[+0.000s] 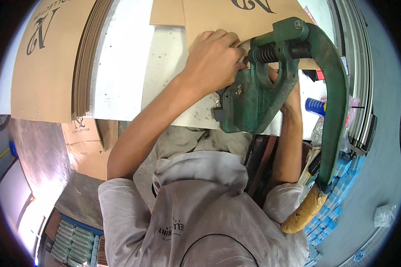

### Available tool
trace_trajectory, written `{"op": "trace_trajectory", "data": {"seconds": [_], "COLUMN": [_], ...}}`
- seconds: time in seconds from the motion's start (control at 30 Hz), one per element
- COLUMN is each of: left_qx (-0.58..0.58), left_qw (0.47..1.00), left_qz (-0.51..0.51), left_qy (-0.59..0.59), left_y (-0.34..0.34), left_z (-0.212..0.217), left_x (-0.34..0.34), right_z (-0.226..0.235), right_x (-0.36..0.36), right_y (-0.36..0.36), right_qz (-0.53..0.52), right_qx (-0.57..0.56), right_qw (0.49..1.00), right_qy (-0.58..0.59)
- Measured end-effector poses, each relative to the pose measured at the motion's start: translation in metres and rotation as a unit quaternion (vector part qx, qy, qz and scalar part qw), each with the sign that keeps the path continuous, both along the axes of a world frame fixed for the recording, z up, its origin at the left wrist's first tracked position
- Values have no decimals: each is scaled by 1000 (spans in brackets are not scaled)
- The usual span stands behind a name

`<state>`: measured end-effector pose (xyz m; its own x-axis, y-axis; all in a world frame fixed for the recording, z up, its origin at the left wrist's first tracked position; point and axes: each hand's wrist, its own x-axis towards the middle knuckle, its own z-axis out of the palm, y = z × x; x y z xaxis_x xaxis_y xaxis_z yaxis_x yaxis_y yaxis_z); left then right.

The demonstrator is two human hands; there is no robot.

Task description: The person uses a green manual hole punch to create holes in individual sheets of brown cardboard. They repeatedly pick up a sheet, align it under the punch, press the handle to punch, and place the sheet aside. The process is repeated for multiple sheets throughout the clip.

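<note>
A green hand-lever press (258, 93) stands at the table's near edge, its long curved lever ending in a yellow-brown wrapped handle (305, 209). A flat brown printed paper bag (227, 20) lies beyond it, its near edge reaching the press head. My left hand (216, 58) is closed at that edge, left of the spring, with its fingers bent; the fingertips are partly hidden. Behind the press frame is my right hand (275, 75), mostly covered, with only a finger and the wrist showing. What it touches is hidden. Neither hand is on the lever handle.
To the left stands a thick stack of flat brown bags (53, 62). Small round bits (200, 113) dot the white tabletop. A blue bottle (315, 107) lies right of the press. Below are a brown printed carton (87, 147) and blue-wrapped bundles (329, 213).
</note>
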<state>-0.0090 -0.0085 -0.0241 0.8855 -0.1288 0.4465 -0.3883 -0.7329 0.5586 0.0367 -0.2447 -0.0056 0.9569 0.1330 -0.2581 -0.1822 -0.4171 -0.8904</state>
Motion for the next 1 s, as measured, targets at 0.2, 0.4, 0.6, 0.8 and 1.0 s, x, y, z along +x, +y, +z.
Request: {"op": "trace_trajectory", "data": {"seconds": [0.2,0.4,0.6,0.8,1.0], "left_qx": [18,23,53,-95,-384], "left_qw": [1000,1000,998,979,811], "left_qz": [6,-12,20,108,326], "left_qy": [1,11,-4,-143,-299], "left_y": [7,0,5,54,105], "left_z": [3,2,1,10,64], "left_x": [2,2,-4,18,-40], "right_z": [165,130,158,119,-2], "right_x": [-62,-133,-140,-76,-34], "right_y": [-14,13,-16,-48,-30], "right_qz": [97,396,443,66,162], "right_qx": [-218,-255,-210,163,-198], "right_qw": [954,808,817,923,926], "right_qy": [-180,-354,-302,-342,-276]}}
